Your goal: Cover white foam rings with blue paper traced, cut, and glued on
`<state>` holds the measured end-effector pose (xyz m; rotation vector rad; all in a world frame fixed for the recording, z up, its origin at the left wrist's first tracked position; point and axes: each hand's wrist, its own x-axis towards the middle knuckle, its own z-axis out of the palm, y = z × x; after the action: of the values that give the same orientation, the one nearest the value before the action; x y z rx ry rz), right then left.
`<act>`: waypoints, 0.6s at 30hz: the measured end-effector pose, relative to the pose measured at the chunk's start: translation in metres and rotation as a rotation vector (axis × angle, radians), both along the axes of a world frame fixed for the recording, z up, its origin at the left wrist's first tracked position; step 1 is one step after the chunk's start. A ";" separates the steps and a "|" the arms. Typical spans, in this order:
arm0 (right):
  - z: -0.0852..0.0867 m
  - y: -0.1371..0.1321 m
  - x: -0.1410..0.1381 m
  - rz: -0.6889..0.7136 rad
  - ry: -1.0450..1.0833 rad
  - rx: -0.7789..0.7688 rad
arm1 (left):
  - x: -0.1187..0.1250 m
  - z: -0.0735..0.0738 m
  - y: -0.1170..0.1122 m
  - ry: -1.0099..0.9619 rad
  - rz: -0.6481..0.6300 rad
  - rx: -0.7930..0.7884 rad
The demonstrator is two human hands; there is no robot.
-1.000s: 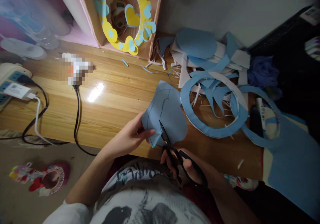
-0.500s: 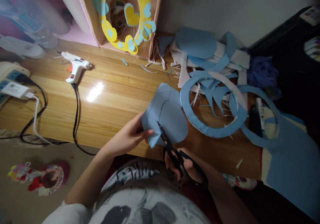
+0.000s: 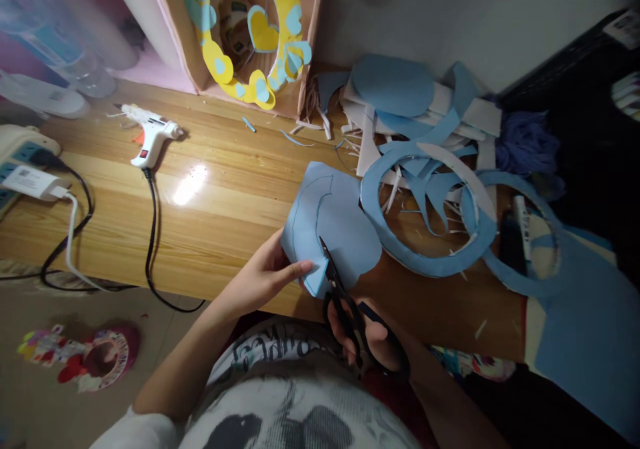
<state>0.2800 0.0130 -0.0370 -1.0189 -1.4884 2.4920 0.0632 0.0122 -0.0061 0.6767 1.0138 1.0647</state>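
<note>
My left hand (image 3: 273, 272) pinches the left lower edge of a piece of blue paper (image 3: 345, 215), its thumb lying on top. A curved shape is drawn on the paper in dark pen lines. In my right hand (image 3: 370, 342) is a pair of black scissors (image 3: 345, 302), with my fingers through the handle loops. The blades lie on the paper along the inner drawn line, and a cut runs up from the lower edge. My left thumb is just left of the blades.
Blue rings (image 3: 427, 265) and a heap of paper scraps (image 3: 395, 85) lie to the right. A white glue gun (image 3: 153, 132) with a black cord rests on the wooden table (image 3: 220, 169) at left, near a power strip (image 3: 25, 155). A yellow heart-trimmed wreath (image 3: 217, 65) stands behind.
The scissors' tips have moved slightly up along the drawn line. The paper has turned a little, its upper part shifting left, and the right hand's grip on the handles has closed somewhat.
</note>
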 end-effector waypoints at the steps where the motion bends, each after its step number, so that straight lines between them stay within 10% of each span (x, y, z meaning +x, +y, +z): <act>1: 0.000 0.000 0.001 -0.021 0.007 0.007 | 0.000 0.000 0.000 -0.001 0.001 -0.006; 18: -0.001 0.001 -0.004 -0.037 -0.003 -0.076 | -0.020 -0.001 0.005 0.319 -0.102 -0.082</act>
<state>0.2764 0.0142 -0.0379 -1.0522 -1.3718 2.5408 0.0429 0.0168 -0.0071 0.8390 1.2761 0.8364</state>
